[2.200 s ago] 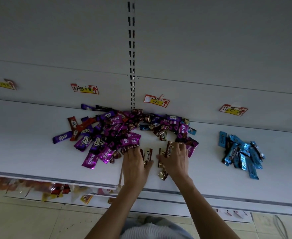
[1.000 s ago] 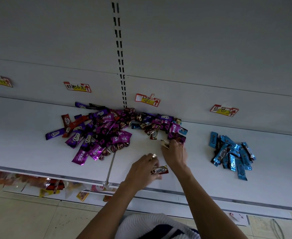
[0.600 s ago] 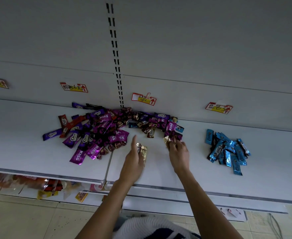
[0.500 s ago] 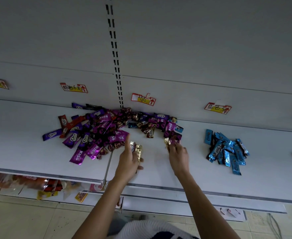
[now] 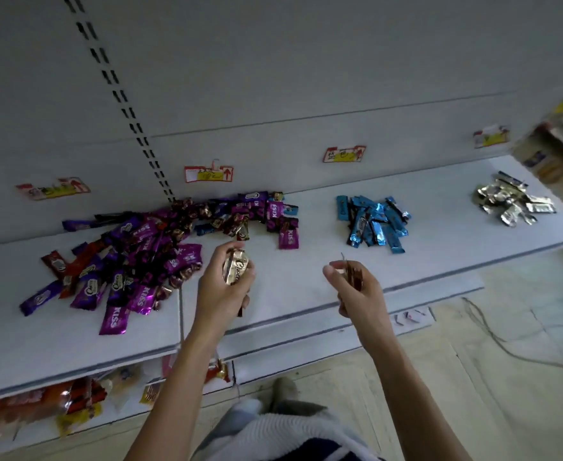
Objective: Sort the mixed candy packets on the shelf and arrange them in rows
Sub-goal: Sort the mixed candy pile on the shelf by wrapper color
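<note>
Finding: both hands are off the mixed heap point(image 5: 147, 251). Half a second ago they were working at its near edge. They are now raised above the bare front strip of the shelf point(image 5: 290, 271), well apart from each other.

Grip: the left hand point(image 5: 223, 294) is curled round a small bundle of gold packets point(image 5: 235, 270), printed face up. The right hand point(image 5: 359, 294) pinches a thin stack of packets point(image 5: 353, 277) between thumb and fingers. The stack is seen edge-on, so the count cannot be told and the colour reads only as brownish.

View: the camera has swung right. A pale foil pile point(image 5: 512, 202), barely visible at the frame edge half a second ago, now lies fully in sight at the far right of the shelf. The blue pile point(image 5: 373, 224) sits between it and the heap, under its own label point(image 5: 344, 154).

Assessment: collection of this handful appears complete and a carry has begun, most likely to the pale foil pile, which looks the nearest match to the gold wrappers. That is a judgement, not an observation.

Status: the task is at an early stage. The heap remains large, mostly purple with some red and dark pieces. The two sorted groups are loose piles, not rows.

Risk: the right hand's light pinch on slick foil could let a packet slip.
</note>
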